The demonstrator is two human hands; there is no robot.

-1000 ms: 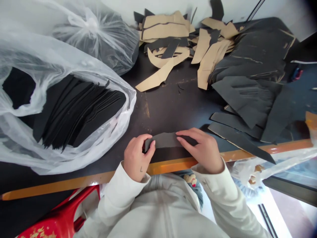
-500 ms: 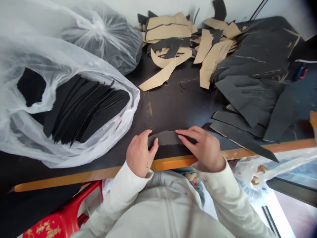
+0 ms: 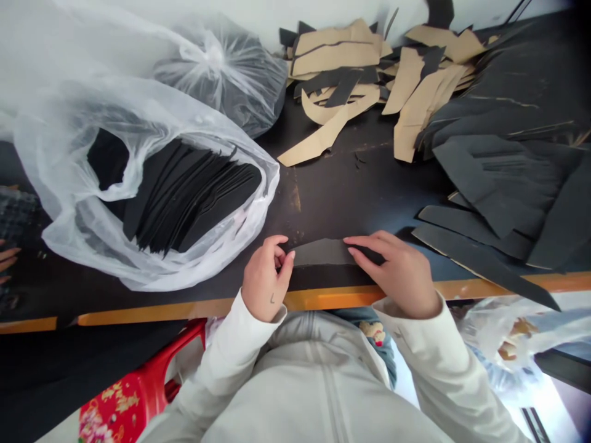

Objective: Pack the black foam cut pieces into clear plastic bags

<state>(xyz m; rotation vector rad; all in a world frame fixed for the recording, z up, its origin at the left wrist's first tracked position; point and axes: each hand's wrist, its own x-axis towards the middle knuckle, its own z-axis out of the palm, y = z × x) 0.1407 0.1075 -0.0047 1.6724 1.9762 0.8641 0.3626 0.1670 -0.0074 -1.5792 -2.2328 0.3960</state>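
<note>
Dark strip (image 3: 321, 253), near the orange edge (image 3: 332, 299) of the surface (image 3: 337, 200), has its right end pinched by the right hand (image 3: 401, 267); the left hand (image 3: 265, 277) curves at the other end (whether it grips, I cannot tell), near an open plastic bag (image 3: 221, 251).

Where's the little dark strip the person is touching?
In the head view, the dark strip is near the middle, between the left hand and the right hand, just beyond the table's orange edge.
</note>
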